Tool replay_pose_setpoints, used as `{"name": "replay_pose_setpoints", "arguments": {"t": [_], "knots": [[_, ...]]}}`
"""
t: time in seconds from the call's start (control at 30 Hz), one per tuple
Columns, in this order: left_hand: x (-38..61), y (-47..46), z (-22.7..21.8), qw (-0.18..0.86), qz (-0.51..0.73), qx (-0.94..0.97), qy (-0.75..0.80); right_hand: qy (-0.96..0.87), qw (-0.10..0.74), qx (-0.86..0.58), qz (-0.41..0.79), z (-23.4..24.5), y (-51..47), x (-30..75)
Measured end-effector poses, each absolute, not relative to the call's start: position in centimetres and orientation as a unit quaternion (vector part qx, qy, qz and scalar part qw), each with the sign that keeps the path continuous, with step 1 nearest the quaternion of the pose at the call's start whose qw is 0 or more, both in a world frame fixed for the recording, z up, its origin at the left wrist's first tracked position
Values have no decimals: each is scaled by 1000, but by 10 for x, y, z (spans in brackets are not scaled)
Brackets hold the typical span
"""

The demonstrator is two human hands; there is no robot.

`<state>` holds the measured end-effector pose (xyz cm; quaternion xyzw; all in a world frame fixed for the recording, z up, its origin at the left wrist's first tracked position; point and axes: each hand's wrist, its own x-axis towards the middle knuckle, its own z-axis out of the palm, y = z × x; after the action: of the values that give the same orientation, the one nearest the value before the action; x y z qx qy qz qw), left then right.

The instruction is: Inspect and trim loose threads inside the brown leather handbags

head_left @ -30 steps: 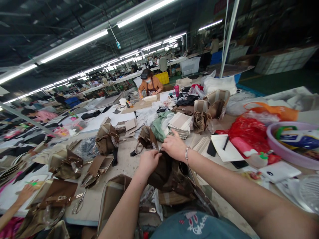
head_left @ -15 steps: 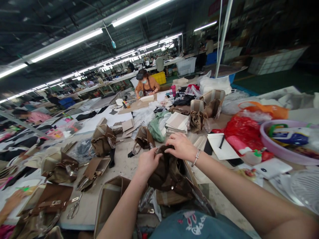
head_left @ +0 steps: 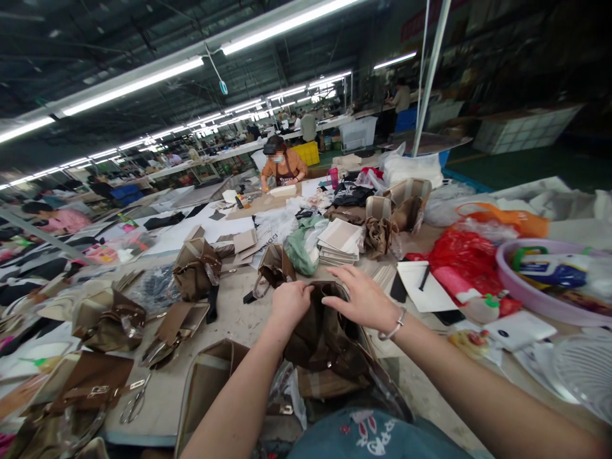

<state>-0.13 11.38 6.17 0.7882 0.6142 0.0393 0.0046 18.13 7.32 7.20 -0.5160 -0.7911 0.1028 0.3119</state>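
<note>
A brown handbag (head_left: 325,338) stands tilted close to my body, its opening facing up and away. My left hand (head_left: 291,305) pinches the bag's top edge at the left. At the right of the rim, my right hand (head_left: 356,296) is open, fingers stretched and thumb apart, beside the edge of the bag. The bag's inside is dark and mostly hidden. A smaller brown bag (head_left: 276,264) sits just beyond my left hand. Another open bag body with a pale lining (head_left: 210,376) stands left of my left forearm.
More brown bags (head_left: 196,271) are spread over the left of the table. Scissors (head_left: 135,401) lie near its front edge. A stack of beige panels (head_left: 340,239) is ahead; a purple basin (head_left: 540,290) and red plastic bag (head_left: 461,255) are at right. A co-worker (head_left: 283,167) sits across.
My right hand has let go of the bag's rim and opened, moving slightly right. My left hand still grips the edge. The view has shifted a little.
</note>
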Motion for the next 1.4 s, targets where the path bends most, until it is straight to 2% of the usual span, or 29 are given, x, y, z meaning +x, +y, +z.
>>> {"name": "replay_pose_setpoints", "arguments": {"t": [0.33,0.53,0.67,0.87,1.1,1.27,1.4], "knots": [[8,122,58,-12,20,783,621,-733,261,-591,212,52,-9,176],[-3,123,67,5,35,771,635,-724,201,-633,188,45,2,188],[-30,116,80,46,70,750,656,-746,221,-608,160,48,36,212],[-64,113,79,151,86,686,706,-778,282,-523,204,35,89,216],[-79,111,57,268,120,633,716,-779,266,-499,271,5,98,204],[-81,111,60,329,138,609,708,-785,269,-473,297,16,112,215],[-87,96,63,361,99,612,697,-784,257,-459,330,22,122,221]]}}
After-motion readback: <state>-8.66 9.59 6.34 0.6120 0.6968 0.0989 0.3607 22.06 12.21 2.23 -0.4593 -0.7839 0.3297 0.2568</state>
